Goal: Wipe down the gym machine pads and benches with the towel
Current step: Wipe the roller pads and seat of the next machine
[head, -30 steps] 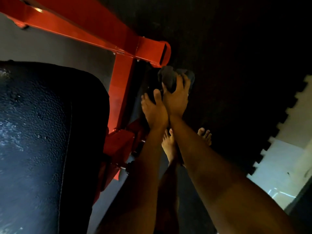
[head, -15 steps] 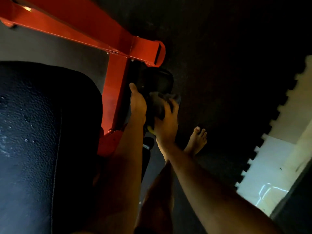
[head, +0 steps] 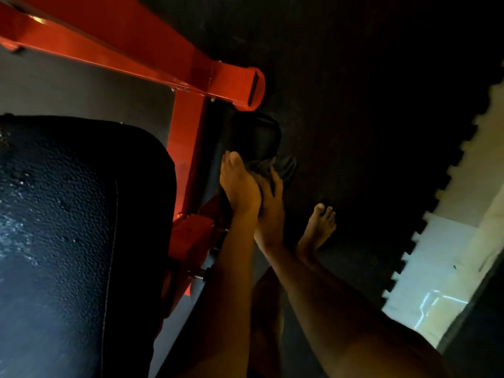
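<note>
A black roller pad (head: 253, 137) sticks out low on the red machine frame (head: 188, 148), below its cross beam. My right hand (head: 270, 205) grips a dark grey towel (head: 272, 169) against the near end of the roller pad. My left hand (head: 238, 186) lies beside it with straight fingers touching the pad's left side. A large black textured bench pad (head: 68, 227) fills the left of the view, with a wet sheen on it.
The black rubber floor mat (head: 368, 118) has a jigsaw edge at the right, with pale tile (head: 436, 263) beyond. My bare foot (head: 319, 227) stands on the mat just right of my hands. A red bracket with bolts (head: 191, 241) sits under my left forearm.
Both hands and the towel have slid along the roller pad; the towel now sits lower on the pad than a second ago, and the left hand lies close against the right.
</note>
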A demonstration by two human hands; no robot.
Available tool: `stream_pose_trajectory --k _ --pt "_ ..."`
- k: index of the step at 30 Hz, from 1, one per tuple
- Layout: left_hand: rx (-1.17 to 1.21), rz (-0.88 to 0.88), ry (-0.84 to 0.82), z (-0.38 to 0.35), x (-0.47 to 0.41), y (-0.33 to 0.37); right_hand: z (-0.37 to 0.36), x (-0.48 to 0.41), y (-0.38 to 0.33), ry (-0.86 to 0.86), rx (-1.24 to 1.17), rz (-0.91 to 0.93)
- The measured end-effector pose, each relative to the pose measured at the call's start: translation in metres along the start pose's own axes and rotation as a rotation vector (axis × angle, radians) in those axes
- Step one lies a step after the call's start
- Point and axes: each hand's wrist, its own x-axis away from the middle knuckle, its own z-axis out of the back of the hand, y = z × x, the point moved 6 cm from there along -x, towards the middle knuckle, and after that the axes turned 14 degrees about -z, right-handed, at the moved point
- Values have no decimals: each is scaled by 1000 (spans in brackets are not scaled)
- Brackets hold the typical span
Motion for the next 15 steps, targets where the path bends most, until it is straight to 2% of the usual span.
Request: stream_pose_trajectory --k 3,7,11,15 --pt "-30 81 -14 7 -34 -20 -1 25 8 -110 -58 -6" --pt "18 208 -50 6 -54 -37 14 -25 -27 7 -132 -75" --pt "-177 50 -54 1 -28 -7 32 -75 -57 66 -124 -70" --pt "-123 -24 -117 -7 4 2 46 -91 -65 114 -172 -107"
